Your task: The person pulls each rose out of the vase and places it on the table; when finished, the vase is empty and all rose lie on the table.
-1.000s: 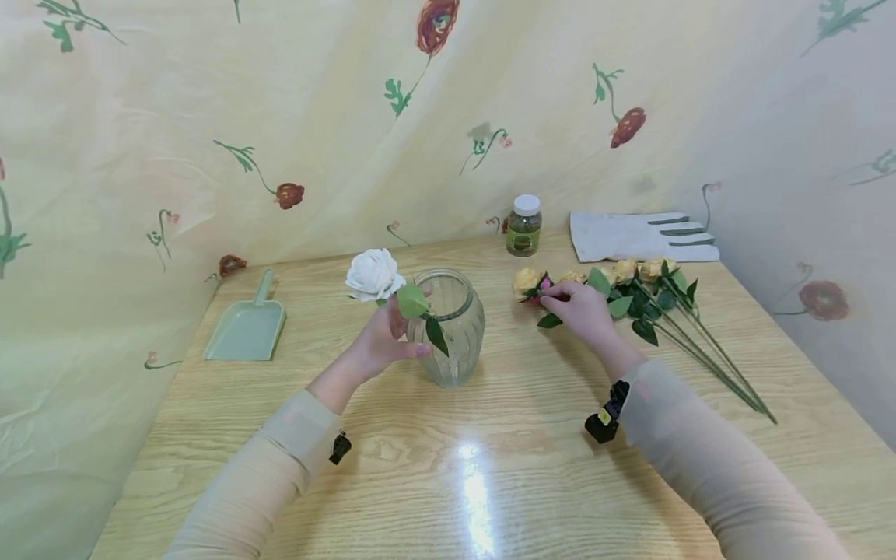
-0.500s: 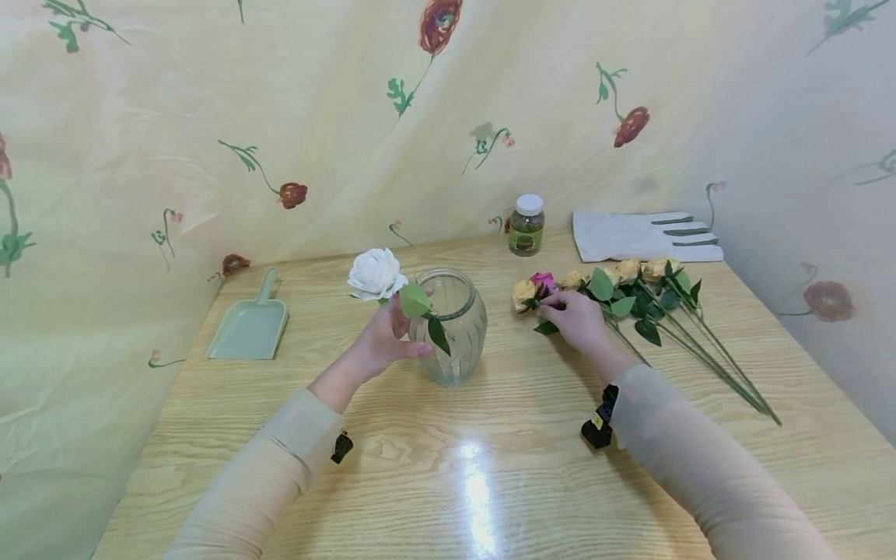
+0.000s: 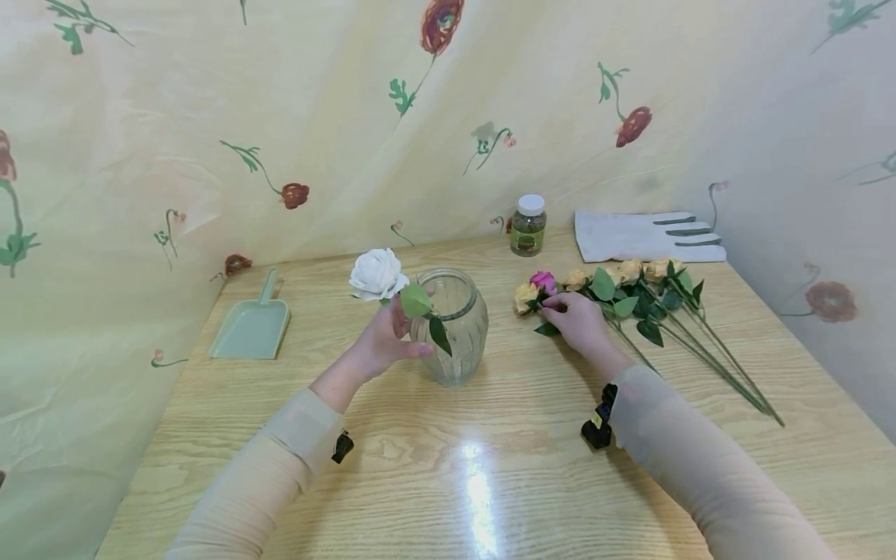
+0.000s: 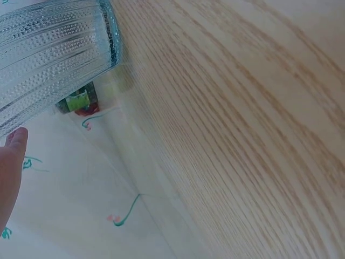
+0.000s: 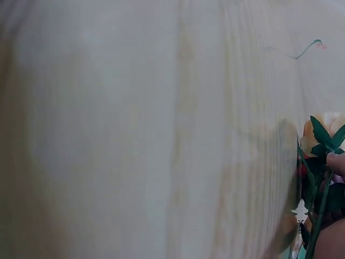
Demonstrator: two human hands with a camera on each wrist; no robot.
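In the head view my left hand [image 3: 383,338] holds the side of a ribbed clear glass vase [image 3: 462,342], thumb in front and fingers behind. A white rose [image 3: 378,274] leans out to the left above that hand, its leaves in front of the vase. Its stem is hidden, so I cannot tell where it ends. My right hand [image 3: 577,317] pinches the stem of a yellow rose [image 3: 526,297] just below the bloom; the thumb on the stem also shows in the right wrist view. A pink rose [image 3: 543,281] lies close behind the fingertips.
Several more yellow roses [image 3: 630,271] lie to the right, stems toward the table's right side. A white-lidded jar [image 3: 528,227] and a pale glove [image 3: 644,237] are at the back. A green dustpan [image 3: 250,330] lies on the left. Patterned cloth hangs behind the table.
My right hand has shifted slightly down and left at the roses, and the pink bloom now shows more fully. The left hand and the vase stay in place.
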